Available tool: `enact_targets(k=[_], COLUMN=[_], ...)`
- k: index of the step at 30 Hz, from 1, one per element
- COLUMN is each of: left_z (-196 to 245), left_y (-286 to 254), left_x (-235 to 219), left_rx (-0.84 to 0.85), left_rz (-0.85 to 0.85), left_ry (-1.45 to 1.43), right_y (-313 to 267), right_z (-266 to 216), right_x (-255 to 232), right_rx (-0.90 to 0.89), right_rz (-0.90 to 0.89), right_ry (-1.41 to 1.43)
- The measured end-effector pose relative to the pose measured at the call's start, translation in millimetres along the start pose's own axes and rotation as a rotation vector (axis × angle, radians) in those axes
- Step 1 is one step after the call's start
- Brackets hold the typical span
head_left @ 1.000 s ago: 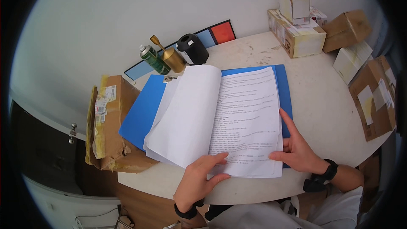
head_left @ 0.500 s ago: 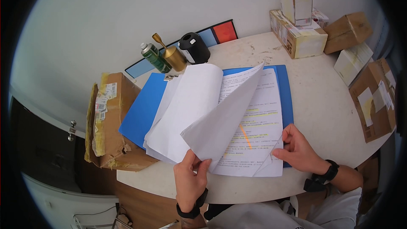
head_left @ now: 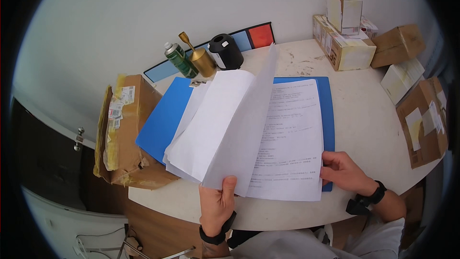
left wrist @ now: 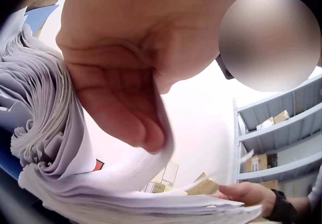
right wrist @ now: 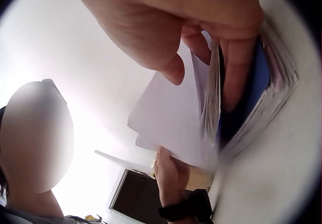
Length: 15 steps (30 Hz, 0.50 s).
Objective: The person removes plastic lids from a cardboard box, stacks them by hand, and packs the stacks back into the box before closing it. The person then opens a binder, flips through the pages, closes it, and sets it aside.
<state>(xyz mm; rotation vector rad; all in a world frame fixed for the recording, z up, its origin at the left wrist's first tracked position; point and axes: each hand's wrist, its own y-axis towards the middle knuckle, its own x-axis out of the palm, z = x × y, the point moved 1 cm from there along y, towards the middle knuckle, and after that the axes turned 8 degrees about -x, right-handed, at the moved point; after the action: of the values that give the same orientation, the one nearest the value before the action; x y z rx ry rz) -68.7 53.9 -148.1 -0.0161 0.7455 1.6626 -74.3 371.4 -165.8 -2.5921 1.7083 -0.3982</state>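
Note:
A thick stack of printed pages [head_left: 297,139] lies clipped on a blue folder [head_left: 327,115], its turned pages [head_left: 211,124] curling over to the left. My left hand [head_left: 218,206] pinches a turning sheet [head_left: 251,129] by its lower corner; the sheet stands nearly upright across the stack. In the left wrist view, the thumb and fingers of that hand [left wrist: 141,48] meet on the paper. My right hand [head_left: 347,175] is at the stack's right edge. The right wrist view shows its fingers [right wrist: 237,80] behind a bundle of page edges [right wrist: 213,95], the thumb on the other side.
A taped carton [head_left: 139,134] stands at the left. Behind the folder are a green spray can [head_left: 181,61], a brass-coloured container [head_left: 203,62] and a black cylinder [head_left: 226,52]. Several boxes [head_left: 357,52] sit along the right side of the white table [head_left: 364,100].
The sheet seen half a second ago with highlighted text beneath has given way to a more upright one over plain text. My right hand has shifted slightly lower, and its fingers reach under the stack's edge.

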Motion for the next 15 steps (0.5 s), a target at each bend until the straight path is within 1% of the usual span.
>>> enact_targets(k=[1,2,4,5,7,8,10,11,12,13,14,15], left_z=[-0.9,-1.7,-2.0,-15.0,-1.4,4.3,20.2,35.2,51.2,61.8,68.7,68.8], left_y=[-1.3,-0.8,8.7,9.8,16.5,13.7,0.8,-0.6,1.7,0.7,-2.1,-5.5], left_x=[-9.0,-18.2,-42.2,-58.2,-62.7,-61.3,-42.7,-31.3,-11.5,9.2,25.5,33.9], left_rx=[-0.16,-0.32,-0.5,-0.439,-0.244,-0.241,-0.133,-0.017,0.074,0.12,0.168,0.168], left_rz=[0.089,0.175,0.349,0.443,0.679,0.678,0.346,0.023,-0.231,-0.343,-0.458,-0.455], left_ry=[-0.007,-0.015,0.06,0.226,0.34,0.346,0.301,0.343,0.33,0.339,0.349,0.345], right_y=[0.0,0.1,-0.1,-1.2,0.8,2.1,2.1,2.4,2.8,2.9,2.7,2.6], right_z=[-1.3,0.3,7.0,8.2,10.3,10.8,9.3,9.6,11.0,12.0,13.0,14.1], right_x=[0.5,-2.9,-9.0,-8.8,-5.3,-2.1,3.3,5.9,8.1,9.5,11.1,12.5], right_rx=[-0.014,-0.014,-0.018,-0.02,-0.006,-0.008,-0.035,-0.03,-0.036,-0.044,-0.042,-0.056], right_rz=[-0.001,0.004,-0.079,-0.073,-0.06,-0.062,-0.001,-0.004,0.032,0.071,0.071,0.087], right_ry=[0.055,0.053,0.009,0.015,0.052,0.058,0.039,0.032,-0.003,-0.037,-0.045,-0.033])
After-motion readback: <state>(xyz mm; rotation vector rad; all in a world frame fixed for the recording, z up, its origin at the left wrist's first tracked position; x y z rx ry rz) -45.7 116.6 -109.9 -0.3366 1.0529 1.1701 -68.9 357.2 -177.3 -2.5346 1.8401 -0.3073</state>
